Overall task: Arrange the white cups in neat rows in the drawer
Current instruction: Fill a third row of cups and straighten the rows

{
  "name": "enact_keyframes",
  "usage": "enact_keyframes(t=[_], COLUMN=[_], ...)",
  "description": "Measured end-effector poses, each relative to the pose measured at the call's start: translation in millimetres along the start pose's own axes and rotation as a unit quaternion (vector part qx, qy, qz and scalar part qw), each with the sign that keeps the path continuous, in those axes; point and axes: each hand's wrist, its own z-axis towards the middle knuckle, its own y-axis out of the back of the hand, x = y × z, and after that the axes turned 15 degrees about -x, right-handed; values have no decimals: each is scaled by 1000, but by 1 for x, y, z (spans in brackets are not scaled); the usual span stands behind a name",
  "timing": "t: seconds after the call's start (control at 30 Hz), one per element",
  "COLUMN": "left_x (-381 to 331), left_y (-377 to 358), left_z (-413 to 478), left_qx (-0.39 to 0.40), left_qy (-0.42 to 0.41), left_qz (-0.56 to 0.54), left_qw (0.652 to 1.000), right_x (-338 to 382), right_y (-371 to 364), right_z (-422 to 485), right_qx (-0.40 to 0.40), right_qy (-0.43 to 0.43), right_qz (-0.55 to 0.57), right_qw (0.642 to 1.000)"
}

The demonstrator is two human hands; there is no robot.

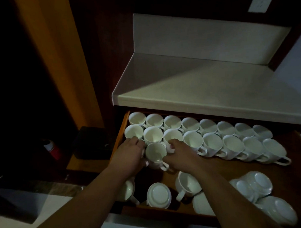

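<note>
An open wooden drawer [216,172] holds two rows of several white cups along its back, such as one cup [193,140] in the second row. A third row starts at the left with a white cup [155,153], handle toward me. My left hand [130,152] curls against that cup's left side, and part of another cup shows under its fingers. My right hand [177,155] has its fingers curled at the cup's right side, over a neighbouring cup's rim. Which cup each hand holds is unclear in the dim light.
Loose cups [186,184] and upturned saucers [159,194] lie in the drawer's front; stacked saucers [257,185] sit at the right. A pale countertop [208,85] overhangs the drawer's back. A dark box [93,142] and a red can [52,148] stand at the left.
</note>
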Motion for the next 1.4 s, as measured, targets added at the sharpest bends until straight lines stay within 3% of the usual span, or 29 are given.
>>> enact_keyframes(t=[0.17, 0.27, 0.4, 0.8, 1.0, 1.07, 1.17, 1.4], left_x=[-38, -55, -61, -65, -48, -48, -49, -48], left_y=[5, -6, -18, -20, -27, -27, -23, -18], left_z=[6, 13, 19, 13, 10, 10, 8, 7], left_qx=[18, 76, 127, 101, 121, 123, 101, 100], left_qy=[-94, -109, -105, -56, -49, -82, -116, -111], left_qz=[-70, -45, -2, 22, 39, 60, 93, 98], left_qw=[993, 990, 986, 993, 991, 987, 984, 984], right_x=[-5, -4, -17, -47, -64, -64, -58, -52], right_y=[64, 63, 35, 28, 19, 17, 16, 2], right_z=[-29, -53, -58, -24, -30, -27, -16, -6], right_qx=[19, 62, 76, 30, 3, 4, 1, -19], right_qy=[19, 66, 23, 101, -32, -54, -65, -40], right_qz=[-111, -213, -254, -164, -63, -35, -4, 12], right_qw=[993, 973, 964, 981, 998, 998, 998, 999])
